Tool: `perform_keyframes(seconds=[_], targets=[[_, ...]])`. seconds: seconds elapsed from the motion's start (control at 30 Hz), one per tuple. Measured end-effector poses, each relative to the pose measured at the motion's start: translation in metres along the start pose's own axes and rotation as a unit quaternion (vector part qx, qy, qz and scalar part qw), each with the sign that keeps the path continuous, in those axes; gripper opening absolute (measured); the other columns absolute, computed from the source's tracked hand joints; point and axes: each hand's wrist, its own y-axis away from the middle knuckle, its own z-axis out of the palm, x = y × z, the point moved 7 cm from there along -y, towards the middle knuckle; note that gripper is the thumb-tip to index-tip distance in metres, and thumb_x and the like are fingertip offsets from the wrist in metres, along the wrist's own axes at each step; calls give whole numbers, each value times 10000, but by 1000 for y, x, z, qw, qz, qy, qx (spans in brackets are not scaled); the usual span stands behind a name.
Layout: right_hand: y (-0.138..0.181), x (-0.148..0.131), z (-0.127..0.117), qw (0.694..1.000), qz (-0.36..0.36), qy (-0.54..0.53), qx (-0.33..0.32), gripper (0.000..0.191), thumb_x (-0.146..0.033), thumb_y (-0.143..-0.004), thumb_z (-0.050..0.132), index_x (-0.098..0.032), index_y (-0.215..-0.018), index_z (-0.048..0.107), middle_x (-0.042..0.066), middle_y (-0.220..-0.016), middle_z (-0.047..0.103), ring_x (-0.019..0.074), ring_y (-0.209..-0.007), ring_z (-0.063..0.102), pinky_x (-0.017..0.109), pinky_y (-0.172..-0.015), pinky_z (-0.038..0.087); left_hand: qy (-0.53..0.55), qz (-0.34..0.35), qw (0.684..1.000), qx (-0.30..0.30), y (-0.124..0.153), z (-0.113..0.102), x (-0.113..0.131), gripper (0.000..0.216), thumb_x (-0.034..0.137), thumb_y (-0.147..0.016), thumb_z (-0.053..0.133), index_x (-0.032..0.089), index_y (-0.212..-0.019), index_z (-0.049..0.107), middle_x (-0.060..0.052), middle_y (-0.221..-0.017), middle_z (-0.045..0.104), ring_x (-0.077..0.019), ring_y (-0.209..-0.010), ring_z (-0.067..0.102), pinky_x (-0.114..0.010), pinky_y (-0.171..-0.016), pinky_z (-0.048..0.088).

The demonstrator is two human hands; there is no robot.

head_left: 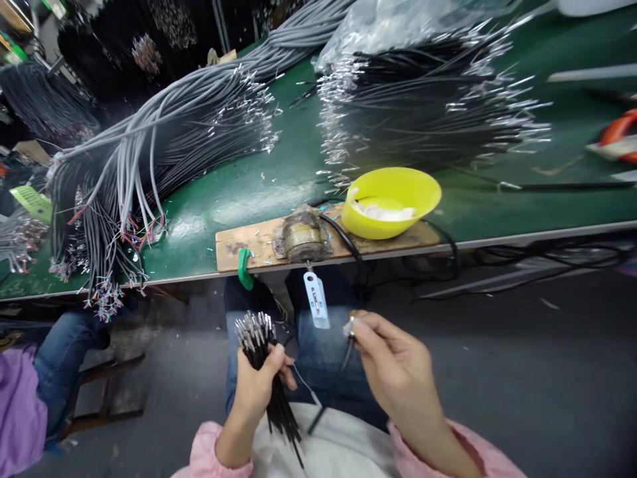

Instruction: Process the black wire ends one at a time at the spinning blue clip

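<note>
While your left hand (259, 388) clenches the bundle of black wires (255, 332) at lower centre of the frame and the fingers of your right hand (393, 372) pinch a single wire (347, 353) just right of it, grip close to its bare tip for steadiness.

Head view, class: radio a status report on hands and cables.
Left hand shut on black cable bundle, tips up. Right hand pinching single black cable. Nothing between hands; yellow bowl on board beyond.
</note>
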Motion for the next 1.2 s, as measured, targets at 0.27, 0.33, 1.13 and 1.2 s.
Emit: perform_keyframes(seconds=[0.27, 0.33, 1.13, 1.2], targets=[[26, -38, 29, 956, -242, 165, -30, 219, -48, -757, 546, -193, -592, 549, -25, -502, 493, 124, -475, 436, 256, -493, 379, 28, 108, 993, -25, 15, 23, 8, 385, 473, -596, 745, 123, -615, 586, 77, -353, 434, -49, -297, 376, -185, -328, 355], [25, -36, 28, 965, -219, 138, -42, 218, -73, -771, 546, -192, -589, 561, -17, -508, 509, 128, -478, 448, 253, -483, 385, 20, 102, 994, -35, 16, 23, 12, 388, 459, -563, 769, 127, -623, 578, 81, -375, 426, -46, -317, 367, -187, -336, 351], [29, 26, 39, 946, 218, -159, -177, 322, -472, -713, 675, -195, -664, 518, -30, -521, 560, 143, -370, 575, 252, -353, 512, 73, 31, 977, -198, 14, 40, 10, 423, 493, -640, 723, 161, -620, 461, 106, -375, 367, -11, -309, 306, -155, -336, 261], [29, 24, 39, 949, 213, -161, -169, 326, -468, -722, 669, -202, -653, 494, -45, -507, 541, 136, -339, 559, 250, -331, 501, 45, 51, 980, -186, 14, 39, 13, 434, 510, -645, 709, 162, -598, 454, 100, -361, 368, -17, -309, 314, -162, -341, 273]])
